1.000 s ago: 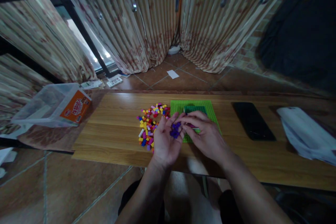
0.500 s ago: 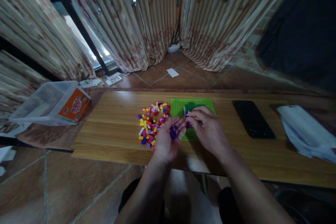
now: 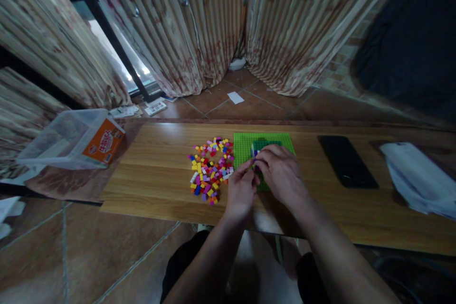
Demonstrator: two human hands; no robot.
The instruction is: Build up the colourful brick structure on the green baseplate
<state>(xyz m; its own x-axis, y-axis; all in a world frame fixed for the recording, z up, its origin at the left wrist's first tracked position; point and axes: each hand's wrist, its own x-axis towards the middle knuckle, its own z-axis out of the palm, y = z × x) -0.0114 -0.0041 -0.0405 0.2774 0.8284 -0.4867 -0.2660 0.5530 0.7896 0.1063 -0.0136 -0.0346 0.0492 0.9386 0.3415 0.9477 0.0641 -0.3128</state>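
At the far left, a clear, rigid-looking plastic box (image 3: 67, 159) with an orange label (image 3: 104, 141) sits just beside a low table (image 3: 149, 175) with a smooth, wood-grain top. Right of it, near the table's middle, small loose bricks (image 3: 210, 171) lie scattered: hard, square-edged blocks in yellow, pink, red, orange, blue and white. Each should be light, stiff and a little slick, best pinched across 2 opposite sides.

Next comes the left hand (image 3: 242, 190), bare, its fingers curled close together, the tips reaching the right hand's fingertips. Its palm is turned from view, so I cannot tell whether it encloses anything.

Beyond lies a bright green studded baseplate (image 3: 244, 145), thin, square-cornered and flat on the table. On it stands a small block-shaped brick structure (image 3: 267, 143), dark green and knobbly on top, with white and purple at its left side. It looks light and rigid, though its joints could part under a sideways pull; low on its side walls seems the safest hold.

The right hand (image 3: 283, 168) arches over the structure's near side, thumb and forefinger tips close together at its left corner; what they pinch is too small to tell.

Farther right are a flat, glossy black slab (image 3: 345, 161) and a crumpled white bundle (image 3: 422, 178).
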